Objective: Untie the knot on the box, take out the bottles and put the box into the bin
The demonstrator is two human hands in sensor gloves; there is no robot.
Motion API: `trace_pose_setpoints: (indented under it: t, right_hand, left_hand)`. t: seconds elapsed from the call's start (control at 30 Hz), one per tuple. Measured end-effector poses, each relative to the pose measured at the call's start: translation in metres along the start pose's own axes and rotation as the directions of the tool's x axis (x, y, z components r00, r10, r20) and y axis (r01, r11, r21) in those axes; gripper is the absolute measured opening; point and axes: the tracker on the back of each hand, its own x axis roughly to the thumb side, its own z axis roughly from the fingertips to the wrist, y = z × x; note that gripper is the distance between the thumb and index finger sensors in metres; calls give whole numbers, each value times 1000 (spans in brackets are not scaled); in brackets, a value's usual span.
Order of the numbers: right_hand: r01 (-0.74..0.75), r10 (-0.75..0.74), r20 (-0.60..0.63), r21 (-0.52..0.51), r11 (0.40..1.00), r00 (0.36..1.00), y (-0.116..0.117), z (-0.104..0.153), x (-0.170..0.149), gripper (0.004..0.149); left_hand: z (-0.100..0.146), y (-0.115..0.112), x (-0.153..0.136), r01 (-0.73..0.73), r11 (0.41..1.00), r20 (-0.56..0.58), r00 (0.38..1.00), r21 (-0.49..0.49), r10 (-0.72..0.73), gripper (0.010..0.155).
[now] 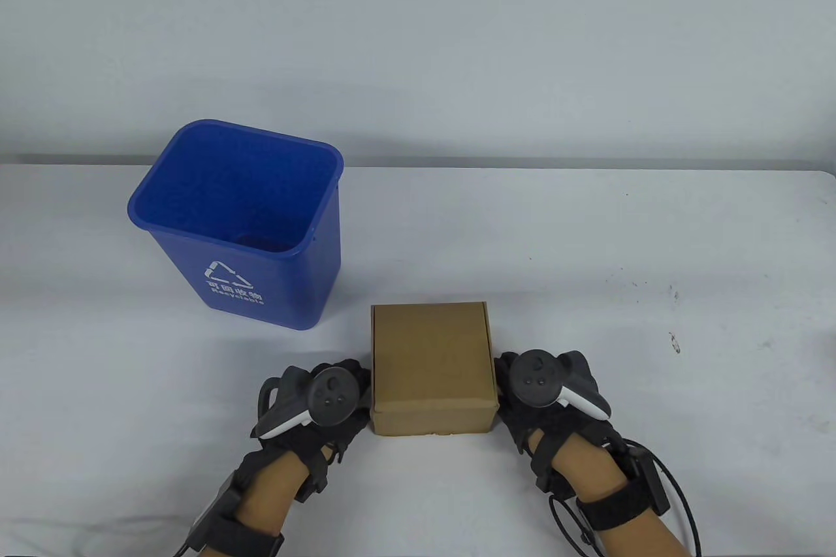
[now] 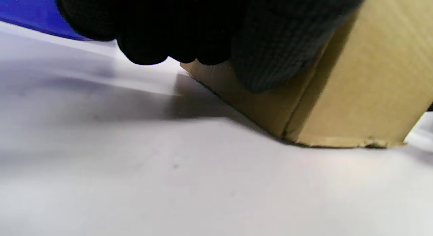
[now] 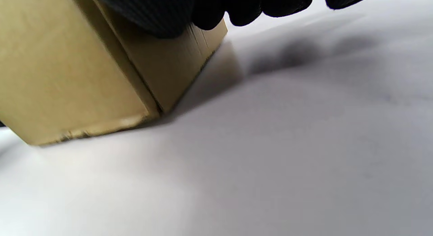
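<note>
The white table point(image 1: 588, 296) is standing before a pale wall, with wide free surface at the right side. The closed brown cardboard box point(image 1: 431, 364) is sitting near the front edge, close to the blue plastic recycling bin point(image 1: 245, 224) but not touching it. The left hand point(image 1: 320, 397) and the right hand point(image 1: 542, 387) are pressing the box's opposite side walls, fingers lying against the cardboard.
</note>
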Motion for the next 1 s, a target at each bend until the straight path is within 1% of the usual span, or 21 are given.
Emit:
trace_pose_setpoints:
  t: [0.1,0.23,0.3,0.4,0.5,0.57,0.67,0.77,0.87,1.0]
  right_hand:
    - [-61,61,7,67,996,998,9,-4,3,62]
    - [-157,157,-1,65,986,988,16,-6,12,63]
    - [-157,158,-5,63,986,987,17,-5,14,63]
    - [-137,137,11,60,989,991,17,0,17,63]
    - [-110,108,31,73,991,994,8,10,22,59]
    - [-89,87,32,71,994,996,2,16,25,57]
    - [-90,90,52,2,996,995,-13,26,31,54]
    - [-54,56,83,-32,998,995,-22,33,33,53]
    - [5,2,122,-54,999,992,-28,36,33,53]
    - [57,-44,155,-82,995,987,-32,38,30,52]
  left_hand:
    - [3,-1,1,-17,1000,20,1000,2,17,65]
    - [2,-4,2,8,1000,25,1000,-28,-7,66]
    - [2,-7,2,18,999,29,999,-51,-16,65]
    - [5,-5,4,30,998,50,998,-46,-28,64]
    - [14,2,9,40,999,87,995,-31,-38,63]
    - [19,8,12,18,1000,100,995,-20,-16,62]
    - [28,21,13,-28,999,118,993,41,23,59]
    - [35,33,11,-71,993,136,989,96,57,57]
    - [39,41,8,-112,986,154,984,126,92,55]
    - [42,46,7,-151,979,175,977,136,126,55]
